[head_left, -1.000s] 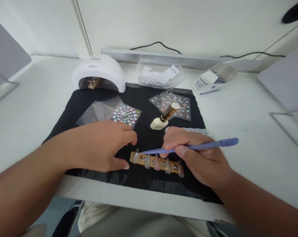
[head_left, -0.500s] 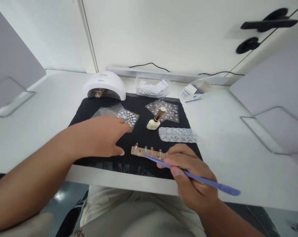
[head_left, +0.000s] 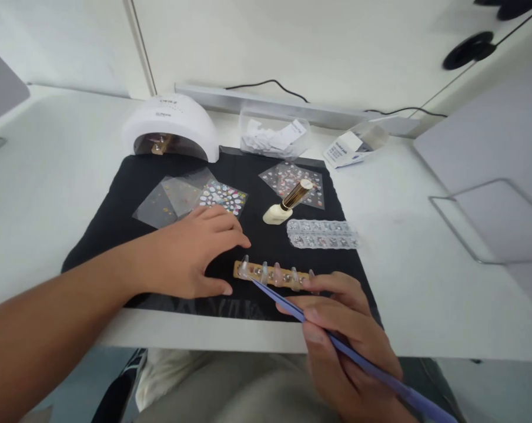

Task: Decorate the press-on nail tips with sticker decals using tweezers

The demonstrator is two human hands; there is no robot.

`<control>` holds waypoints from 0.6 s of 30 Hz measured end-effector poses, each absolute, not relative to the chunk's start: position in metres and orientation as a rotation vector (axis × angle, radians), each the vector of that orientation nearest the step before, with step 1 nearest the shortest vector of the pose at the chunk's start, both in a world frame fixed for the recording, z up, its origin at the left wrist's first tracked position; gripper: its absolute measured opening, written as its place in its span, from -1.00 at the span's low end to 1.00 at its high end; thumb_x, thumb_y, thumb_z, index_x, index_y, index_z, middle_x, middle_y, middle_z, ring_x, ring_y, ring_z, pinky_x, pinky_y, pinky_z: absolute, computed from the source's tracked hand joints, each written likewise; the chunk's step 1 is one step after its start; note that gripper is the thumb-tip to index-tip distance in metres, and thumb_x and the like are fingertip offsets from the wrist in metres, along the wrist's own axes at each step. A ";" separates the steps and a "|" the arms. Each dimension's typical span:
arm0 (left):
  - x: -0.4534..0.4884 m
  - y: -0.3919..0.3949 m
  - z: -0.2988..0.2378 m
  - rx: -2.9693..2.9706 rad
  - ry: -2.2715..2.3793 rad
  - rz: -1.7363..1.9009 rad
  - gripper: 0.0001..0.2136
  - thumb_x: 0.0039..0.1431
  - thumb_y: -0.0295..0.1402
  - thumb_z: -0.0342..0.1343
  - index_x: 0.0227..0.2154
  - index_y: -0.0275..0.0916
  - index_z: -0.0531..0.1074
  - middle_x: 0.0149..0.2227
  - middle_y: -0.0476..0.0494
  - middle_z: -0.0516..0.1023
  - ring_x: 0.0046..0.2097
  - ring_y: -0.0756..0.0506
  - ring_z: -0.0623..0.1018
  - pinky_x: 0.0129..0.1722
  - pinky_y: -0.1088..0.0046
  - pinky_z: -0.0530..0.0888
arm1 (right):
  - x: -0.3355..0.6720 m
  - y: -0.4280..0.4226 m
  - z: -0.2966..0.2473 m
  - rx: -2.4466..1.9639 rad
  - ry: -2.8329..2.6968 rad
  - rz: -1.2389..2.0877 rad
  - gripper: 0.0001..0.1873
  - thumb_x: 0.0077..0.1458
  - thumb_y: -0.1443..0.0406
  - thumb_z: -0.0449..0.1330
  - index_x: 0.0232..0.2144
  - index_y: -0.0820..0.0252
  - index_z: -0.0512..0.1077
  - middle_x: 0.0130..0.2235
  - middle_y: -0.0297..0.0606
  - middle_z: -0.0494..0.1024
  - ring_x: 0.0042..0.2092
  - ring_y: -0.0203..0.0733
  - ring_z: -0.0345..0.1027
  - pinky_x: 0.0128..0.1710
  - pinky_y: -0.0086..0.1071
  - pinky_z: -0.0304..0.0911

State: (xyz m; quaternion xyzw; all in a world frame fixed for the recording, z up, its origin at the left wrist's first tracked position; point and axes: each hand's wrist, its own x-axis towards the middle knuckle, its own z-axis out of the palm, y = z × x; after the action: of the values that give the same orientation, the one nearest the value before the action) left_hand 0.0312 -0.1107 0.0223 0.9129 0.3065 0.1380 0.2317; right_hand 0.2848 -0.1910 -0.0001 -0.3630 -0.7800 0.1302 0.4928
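A wooden strip [head_left: 287, 278] lies on the black mat [head_left: 102, 235], with several clear and pinkish false nails standing along it. My right hand [head_left: 349, 341] grips purple-blue tweezers [head_left: 358, 357]. Their pointed tip is close to the leftmost false nail [head_left: 244, 268]; whether it touches, I cannot tell. One right fingertip rests at the strip's right end. My left hand [head_left: 195, 252] is open over the mat, thumb and forefinger apart, just left of the strip. Its fingers partly cover a sheet of colourful nail stickers [head_left: 224, 197]. Nothing shows between them.
A cream polish bottle [head_left: 278, 213] with a gold cap stands beyond the strip. Nearby are a clear rhinestone case [head_left: 322, 234] and more sticker sheets [head_left: 310, 188]. Along the back stand a white nail lamp [head_left: 173, 117], a clear tub [head_left: 272, 141] and an opened small box [head_left: 347, 150].
My left hand has shifted right and nearer me, closer to the strip. The tweezers tip has moved slightly left towards the leftmost nail. The camera view has shifted too.
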 end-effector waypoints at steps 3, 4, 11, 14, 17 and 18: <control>0.036 -0.114 0.020 2.493 0.830 0.394 -0.49 0.08 -0.26 0.34 0.08 -0.25 0.39 0.02 -0.23 0.48 0.09 -0.29 0.39 0.10 0.04 0.31 | 0.284 -0.195 0.000 -0.919 -1.883 0.366 -0.65 0.00 0.53 0.14 -0.19 0.07 0.42 -0.36 -0.27 0.69 -0.20 0.01 0.49 -0.15 -0.01 0.30; 0.037 -0.114 0.020 2.494 0.823 0.400 -0.51 0.10 -0.27 0.33 0.07 -0.25 0.39 0.00 -0.23 0.49 0.08 -0.28 0.40 0.09 0.04 0.31 | 0.284 -0.196 -0.001 -0.933 -1.878 0.391 -0.65 0.01 0.53 0.14 -0.18 0.06 0.42 -0.37 -0.27 0.68 -0.22 0.02 0.50 -0.15 0.01 0.30; 0.040 -0.114 0.016 2.523 0.834 0.451 -0.63 0.18 -0.27 0.27 0.02 -0.21 0.43 -0.10 -0.18 0.52 -0.02 -0.23 0.46 0.00 0.12 0.33 | 0.281 -0.198 -0.008 -1.006 -1.790 0.429 -0.70 0.07 0.46 0.18 -0.16 0.02 0.45 -0.32 -0.24 0.70 -0.29 0.06 0.50 -0.13 0.10 0.29; 0.040 -0.114 0.016 2.533 0.828 0.464 -0.67 0.19 -0.27 0.26 -0.01 -0.19 0.44 -0.12 -0.16 0.52 -0.05 -0.21 0.47 -0.02 0.13 0.32 | 0.280 -0.197 -0.008 -1.011 -1.796 0.420 -0.69 0.09 0.45 0.18 -0.15 -0.01 0.46 -0.33 -0.25 0.71 -0.32 0.05 0.49 -0.14 0.11 0.30; 0.041 -0.114 0.017 2.543 0.813 0.462 -0.67 0.20 -0.28 0.26 0.00 -0.21 0.44 -0.13 -0.15 0.52 -0.05 -0.21 0.47 -0.04 0.14 0.31 | 0.280 -0.197 -0.007 -1.003 -1.808 0.414 -0.70 0.10 0.45 0.17 -0.14 0.02 0.46 -0.31 -0.24 0.71 -0.29 0.05 0.49 -0.11 0.09 0.28; 0.041 -0.114 0.016 2.545 0.814 0.464 -0.67 0.20 -0.29 0.26 0.00 -0.22 0.44 -0.13 -0.15 0.52 -0.06 -0.21 0.47 -0.03 0.14 0.31 | 0.280 -0.197 -0.007 -1.010 -1.809 0.417 -0.71 0.11 0.45 0.17 -0.15 0.03 0.46 -0.31 -0.23 0.71 -0.28 0.04 0.50 -0.10 0.08 0.27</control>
State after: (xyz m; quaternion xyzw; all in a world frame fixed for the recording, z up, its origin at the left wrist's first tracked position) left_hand 0.0408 -0.1144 0.0165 0.9168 0.2934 0.1673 0.2131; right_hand 0.2795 -0.1975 -0.0068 -0.4162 -0.7454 0.1718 0.4915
